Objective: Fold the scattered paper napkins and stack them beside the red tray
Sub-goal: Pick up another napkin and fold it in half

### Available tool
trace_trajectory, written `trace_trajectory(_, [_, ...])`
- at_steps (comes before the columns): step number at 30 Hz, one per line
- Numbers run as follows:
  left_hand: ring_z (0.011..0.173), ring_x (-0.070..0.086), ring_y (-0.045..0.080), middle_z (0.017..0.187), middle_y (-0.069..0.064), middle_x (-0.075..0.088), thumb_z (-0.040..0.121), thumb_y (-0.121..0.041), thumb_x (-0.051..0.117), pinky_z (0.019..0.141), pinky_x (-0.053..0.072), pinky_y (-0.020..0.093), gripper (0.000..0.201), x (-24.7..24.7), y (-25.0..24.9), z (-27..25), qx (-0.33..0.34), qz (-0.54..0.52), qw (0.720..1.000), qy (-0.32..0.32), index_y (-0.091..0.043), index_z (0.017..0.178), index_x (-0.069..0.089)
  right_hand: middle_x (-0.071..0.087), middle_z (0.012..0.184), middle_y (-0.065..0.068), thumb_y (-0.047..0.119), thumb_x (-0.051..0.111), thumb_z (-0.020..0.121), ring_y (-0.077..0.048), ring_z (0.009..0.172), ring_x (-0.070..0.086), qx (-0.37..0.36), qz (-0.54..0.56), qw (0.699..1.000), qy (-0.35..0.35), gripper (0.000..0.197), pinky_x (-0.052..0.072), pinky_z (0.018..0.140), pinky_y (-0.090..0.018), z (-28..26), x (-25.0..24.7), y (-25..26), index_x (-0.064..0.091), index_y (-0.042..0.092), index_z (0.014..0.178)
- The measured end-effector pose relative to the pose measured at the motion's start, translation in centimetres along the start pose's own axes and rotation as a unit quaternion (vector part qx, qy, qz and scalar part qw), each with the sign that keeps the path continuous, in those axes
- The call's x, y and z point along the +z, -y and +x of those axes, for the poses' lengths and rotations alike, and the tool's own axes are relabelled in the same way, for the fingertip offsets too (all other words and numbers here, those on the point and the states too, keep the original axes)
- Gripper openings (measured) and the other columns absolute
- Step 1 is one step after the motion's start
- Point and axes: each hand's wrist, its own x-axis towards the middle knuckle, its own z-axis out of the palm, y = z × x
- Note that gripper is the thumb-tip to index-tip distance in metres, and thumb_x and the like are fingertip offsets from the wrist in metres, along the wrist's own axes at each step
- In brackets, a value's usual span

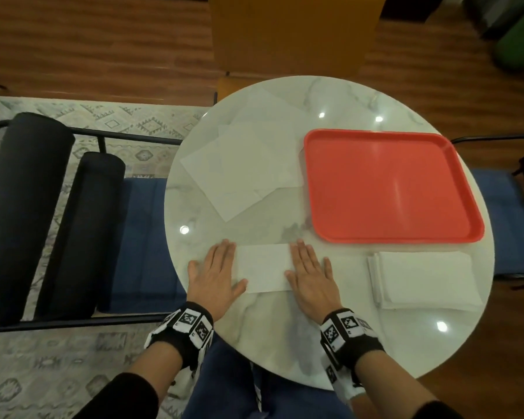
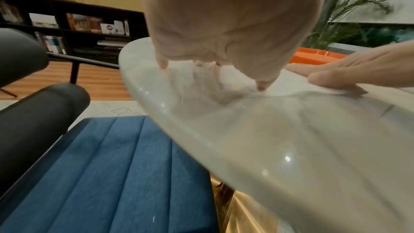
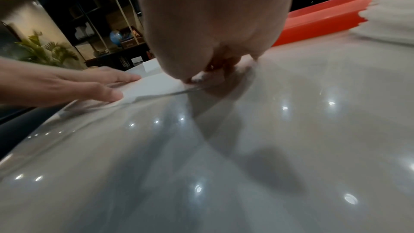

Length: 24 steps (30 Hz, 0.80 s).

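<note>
Paper napkin under flat fingers

A round white marble table is carrying a red tray toward its right side, while loose unfolded napkins are lying overlapped at its left. A folded napkin is lying near the front edge, and a stack of folded napkins is sitting just in front of the tray.
</note>
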Motion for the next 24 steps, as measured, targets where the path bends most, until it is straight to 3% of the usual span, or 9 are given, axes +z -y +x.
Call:
trace_trajectory(3, [0.112,0.046,0.025,0.126,0.005,0.048,0.075,-0.049,0.060,0.088,0.032,0.043,0.072,-2.4,-1.1,2.0,-0.071,-0.034,0.996,0.039,-0.019,0.136,0.037,-0.022,0.156,0.005,0.035,0.020,0.103,-0.014,0.147,-0.012,0.014,-0.011,1.000,0.010,0.060,-0.004,0.117,-0.045,0.0,-0.4,1.0,-0.013,0.019,0.150])
trace_trajectory(7, [0.115,0.044,0.027,0.120,0.007,0.050,0.080,-0.040,0.060,0.091,0.029,0.040,0.049,-4.8,-2.5,4.3,-0.104,-0.027,0.986,0.127,-0.023,0.125,0.049,0.003,0.161,-0.007,0.023,0.038,0.098,-0.022,0.147,0.007,0.005,-0.002,1.000,0.022,0.068,0.008,0.116,-0.052,0.0,-2.6,1.7,-0.003,0.014,0.151])
trace_trajectory(10, [0.106,0.052,0.028,0.109,0.009,0.052,0.081,-0.031,0.065,0.087,0.039,0.033,0.033,-7.1,-4.5,4.5,-0.057,-0.152,0.979,0.120,-0.020,0.112,0.059,0.028,0.152,-0.010,0.021,0.054,0.091,-0.027,0.140,0.026,-0.034,0.112,0.993,-0.005,0.079,0.021,0.114,-0.052,-0.4,-5.3,1.4,0.004,0.019,0.152])
trace_trajectory(12, [0.085,0.057,0.018,0.091,0.003,0.058,0.080,-0.019,0.066,0.069,0.042,0.025,0.013,-9.3,-6.4,4.1,0.015,-0.223,0.969,0.109,-0.021,0.090,0.058,0.023,0.153,-0.007,0.029,0.065,0.084,-0.026,0.142,0.021,-0.050,0.194,0.979,-0.029,0.086,0.019,0.115,-0.051,-1.1,-7.1,0.6,0.010,0.027,0.151])
trace_trajectory(13, [0.074,0.056,0.009,0.081,-0.002,0.059,0.079,-0.016,0.065,0.062,0.041,0.021,0.015,-10.5,-7.5,3.8,0.056,-0.239,0.963,0.108,-0.026,0.081,0.055,0.022,0.154,-0.006,0.034,0.070,0.080,-0.025,0.143,0.018,-0.053,0.222,0.973,-0.041,0.086,0.017,0.115,-0.052,-1.6,-8.2,0.1,0.018,0.032,0.149])
trace_trajectory(15, [0.065,0.055,0.000,0.071,-0.008,0.059,0.078,-0.012,0.064,0.055,0.040,0.013,0.028,-13.1,-10.1,3.3,0.127,-0.251,0.954,0.102,-0.035,0.074,0.050,0.025,0.154,-0.001,0.043,0.075,0.072,-0.022,0.143,0.019,-0.043,0.247,0.966,-0.062,0.075,0.018,0.115,-0.053,-2.7,-10.2,-1.6,0.040,0.037,0.139])
trace_trajectory(18, [0.072,0.056,-0.004,0.076,-0.011,0.061,0.078,-0.011,0.065,0.059,0.042,0.012,0.027,-15.7,-13.8,2.9,0.195,-0.262,0.942,0.074,-0.035,0.082,0.055,0.058,0.130,0.003,0.038,0.078,0.070,-0.014,0.120,0.051,-0.015,0.276,0.957,-0.086,0.050,0.037,0.104,-0.039,-4.6,-12.4,-5.4,0.066,0.023,0.116])
trace_trajectory(21, [0.075,0.059,0.009,0.083,-0.001,0.064,0.074,-0.021,0.067,0.063,0.046,0.026,0.017,-16.5,-17.0,3.2,0.188,-0.338,0.921,0.048,-0.022,0.088,0.058,0.071,0.097,-0.005,0.023,0.078,0.072,-0.016,0.089,0.065,0.010,0.459,0.882,-0.106,0.034,0.048,0.083,-0.034,-7.1,-13.6,-9.3,0.069,0.008,0.102])
trace_trajectory(24, [0.073,0.059,0.012,0.086,0.002,0.065,0.070,-0.023,0.066,0.062,0.047,0.031,0.022,-15.7,-20.0,3.3,0.143,-0.446,0.883,0.043,-0.019,0.090,0.058,0.070,0.093,-0.012,0.012,0.074,0.076,-0.022,0.086,0.066,0.042,0.609,0.778,-0.150,0.030,0.052,0.080,-0.035,-9.6,-13.2,-12.6,0.065,-0.004,0.101])
